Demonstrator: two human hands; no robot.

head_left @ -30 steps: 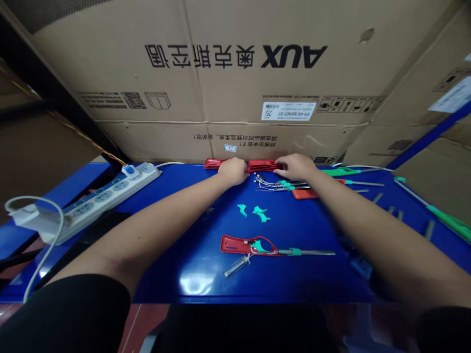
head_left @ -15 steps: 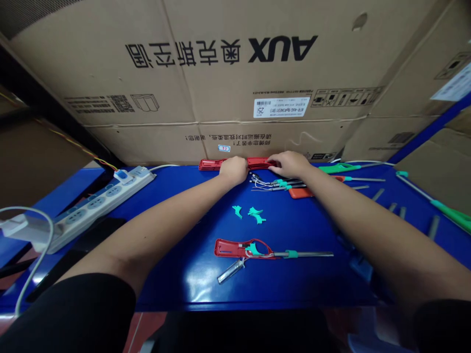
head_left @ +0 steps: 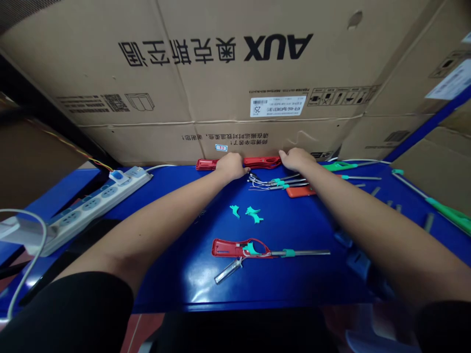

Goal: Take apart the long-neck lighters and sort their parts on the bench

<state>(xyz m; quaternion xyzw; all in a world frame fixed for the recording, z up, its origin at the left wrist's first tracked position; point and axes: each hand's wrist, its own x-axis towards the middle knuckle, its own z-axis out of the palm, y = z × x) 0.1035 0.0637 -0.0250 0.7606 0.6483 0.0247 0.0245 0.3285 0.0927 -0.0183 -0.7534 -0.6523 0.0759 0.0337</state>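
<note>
I'm seeing R hand (head_left: 297, 161) fingers half-bent right at the R end of a red shell stack (head_left: 262, 162), hold unclear. L hand (head_left: 231, 166) is resting curled betw. that & a 2nd red stack (head_left: 206, 165), fingertips hidden, so I can't tell its grip. Nearer cam, teal pcs (head_left: 253, 212) & a red half-shell (head_left: 228, 248) are lying on blue table (head_left: 176, 279).

At lower centre, a smooth red plastic handle (head_left: 221, 246) and its shiny metal tube (head_left: 312, 253) lie on a glossy blue tabletop (head_left: 294, 284), with matt brown cardboard (head_left: 206, 98) across the top.
</note>
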